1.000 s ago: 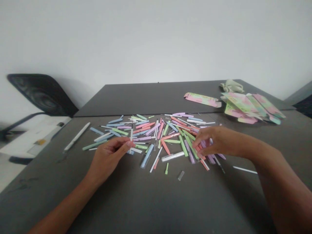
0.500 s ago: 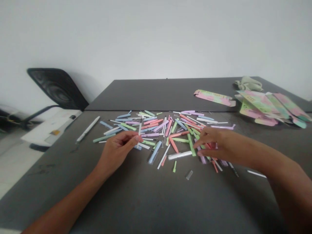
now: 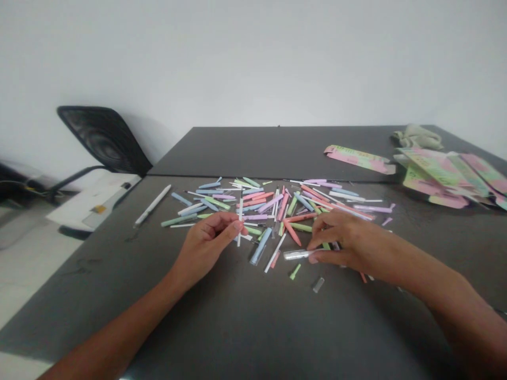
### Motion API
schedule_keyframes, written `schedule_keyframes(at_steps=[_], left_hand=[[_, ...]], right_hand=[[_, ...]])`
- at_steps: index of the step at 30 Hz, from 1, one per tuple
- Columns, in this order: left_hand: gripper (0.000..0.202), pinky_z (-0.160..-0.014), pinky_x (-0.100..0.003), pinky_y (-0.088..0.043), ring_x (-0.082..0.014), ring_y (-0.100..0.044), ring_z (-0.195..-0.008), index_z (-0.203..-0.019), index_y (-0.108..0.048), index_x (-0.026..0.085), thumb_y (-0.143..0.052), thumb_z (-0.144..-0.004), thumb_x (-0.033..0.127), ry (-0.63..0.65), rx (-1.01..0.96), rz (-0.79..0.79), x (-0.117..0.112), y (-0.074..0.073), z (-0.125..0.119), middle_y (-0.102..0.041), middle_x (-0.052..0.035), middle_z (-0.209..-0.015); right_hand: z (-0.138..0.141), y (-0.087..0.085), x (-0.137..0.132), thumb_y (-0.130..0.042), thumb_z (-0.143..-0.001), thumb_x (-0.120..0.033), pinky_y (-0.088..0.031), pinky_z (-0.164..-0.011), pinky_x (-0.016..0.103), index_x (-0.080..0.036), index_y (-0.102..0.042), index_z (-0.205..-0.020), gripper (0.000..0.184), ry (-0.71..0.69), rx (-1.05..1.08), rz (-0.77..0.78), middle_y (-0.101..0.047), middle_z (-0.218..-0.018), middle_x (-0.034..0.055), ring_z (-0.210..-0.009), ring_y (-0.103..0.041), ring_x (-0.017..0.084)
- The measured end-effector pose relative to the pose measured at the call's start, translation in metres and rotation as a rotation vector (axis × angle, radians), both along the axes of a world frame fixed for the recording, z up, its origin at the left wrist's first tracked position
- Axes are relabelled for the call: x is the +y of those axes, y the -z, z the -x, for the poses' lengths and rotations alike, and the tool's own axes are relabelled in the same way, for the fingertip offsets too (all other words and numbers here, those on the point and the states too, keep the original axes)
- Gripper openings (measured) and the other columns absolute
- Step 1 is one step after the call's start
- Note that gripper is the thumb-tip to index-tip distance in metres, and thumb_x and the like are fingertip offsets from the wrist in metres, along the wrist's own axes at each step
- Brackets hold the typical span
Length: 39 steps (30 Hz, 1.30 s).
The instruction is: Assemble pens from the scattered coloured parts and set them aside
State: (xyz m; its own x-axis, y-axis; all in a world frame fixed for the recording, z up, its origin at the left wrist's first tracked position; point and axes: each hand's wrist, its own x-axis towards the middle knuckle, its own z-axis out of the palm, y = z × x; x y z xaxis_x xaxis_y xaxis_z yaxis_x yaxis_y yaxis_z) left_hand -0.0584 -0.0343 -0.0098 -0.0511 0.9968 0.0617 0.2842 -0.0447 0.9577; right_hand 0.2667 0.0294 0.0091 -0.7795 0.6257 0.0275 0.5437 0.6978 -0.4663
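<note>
A scatter of pastel pen parts [image 3: 277,206] in blue, green, pink, purple and white lies across the dark table [image 3: 253,316]. My left hand [image 3: 208,245] pinches a thin white pen refill [image 3: 240,224] between thumb and fingers, held nearly upright at the pile's near left edge. My right hand [image 3: 340,240] rests at the pile's near right side, with thumb and forefinger closed on the end of a clear pen barrel [image 3: 297,254] that lies flat on the table. A small green cap [image 3: 294,271] and a clear cap [image 3: 318,284] sit just in front.
A whole white pen [image 3: 152,205] lies apart at the left. Flattened pink-and-green cartons [image 3: 443,177] and a crumpled cloth [image 3: 415,136] are at the far right. A black chair [image 3: 101,140] stands off the table's left edge, by a white wall.
My right hand moved left and nearer, off the coloured pieces, and closed on the clear barrel. My left hand kept its pinch on the white refill. The view shifted left.
</note>
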Motion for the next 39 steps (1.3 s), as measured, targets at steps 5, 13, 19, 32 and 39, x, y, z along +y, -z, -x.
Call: schedule_keyframes(at_steps=[5, 13, 19, 32, 39], left_hand=[[0.021, -0.065, -0.028, -0.042, -0.0150, -0.055, -0.063, -0.083, -0.066, 0.020, -0.061, -0.098, 0.034, 0.105, -0.126, 0.026, -0.009, -0.006, -0.009, -0.073, 0.0008, -0.068], [0.025, -0.072, -0.032, -0.043, -0.0186, -0.059, -0.065, -0.086, -0.060, 0.023, -0.048, -0.104, 0.036, 0.288, 0.010, 0.046, -0.020, -0.018, -0.024, -0.071, 0.0013, -0.065], [0.025, -0.073, -0.034, -0.042, -0.0237, -0.070, -0.083, -0.099, -0.058, 0.025, -0.042, -0.110, 0.041, 0.272, 0.272, 0.055, -0.016, -0.035, -0.053, -0.077, -0.0024, -0.088], [0.028, -0.051, -0.025, -0.032, -0.0120, -0.036, -0.052, -0.095, -0.055, 0.025, -0.048, -0.109, 0.048, 0.165, -0.359, 0.143, -0.032, -0.010, -0.092, -0.042, 0.0077, -0.063], [0.025, -0.039, -0.022, -0.016, -0.0082, -0.015, -0.036, -0.085, -0.048, 0.026, -0.060, -0.097, 0.044, 0.314, -0.732, 0.297, -0.038, -0.006, -0.094, -0.032, 0.0131, -0.044]], right_hand=[[0.005, -0.017, -0.011, -0.065, -0.104, -0.052, -0.052, -0.087, 0.033, -0.033, -0.078, -0.110, 0.024, 0.089, 0.130, 0.156, -0.080, -0.110, 0.0005, -0.101, -0.074, 0.023], [0.030, -0.020, -0.035, -0.064, -0.105, -0.051, -0.044, -0.063, 0.025, -0.030, -0.072, -0.103, 0.023, 0.060, 0.188, 0.363, -0.074, -0.082, -0.0052, -0.071, -0.066, 0.013], [0.038, -0.022, -0.039, -0.078, -0.096, -0.047, -0.045, -0.062, 0.023, -0.029, -0.079, -0.097, 0.019, 0.074, 0.348, 0.206, -0.079, -0.085, -0.0036, -0.068, -0.066, 0.012], [0.043, -0.014, -0.041, -0.094, -0.076, -0.052, -0.050, -0.060, 0.027, -0.024, -0.071, -0.114, 0.053, 0.292, 0.745, 0.407, -0.072, -0.082, -0.0005, -0.071, -0.065, 0.017], [0.059, -0.013, -0.055, -0.072, -0.100, -0.050, -0.046, -0.059, 0.029, -0.026, -0.083, -0.108, 0.028, 0.215, 0.805, 0.390, -0.074, -0.082, 0.0029, -0.071, -0.063, 0.017]])
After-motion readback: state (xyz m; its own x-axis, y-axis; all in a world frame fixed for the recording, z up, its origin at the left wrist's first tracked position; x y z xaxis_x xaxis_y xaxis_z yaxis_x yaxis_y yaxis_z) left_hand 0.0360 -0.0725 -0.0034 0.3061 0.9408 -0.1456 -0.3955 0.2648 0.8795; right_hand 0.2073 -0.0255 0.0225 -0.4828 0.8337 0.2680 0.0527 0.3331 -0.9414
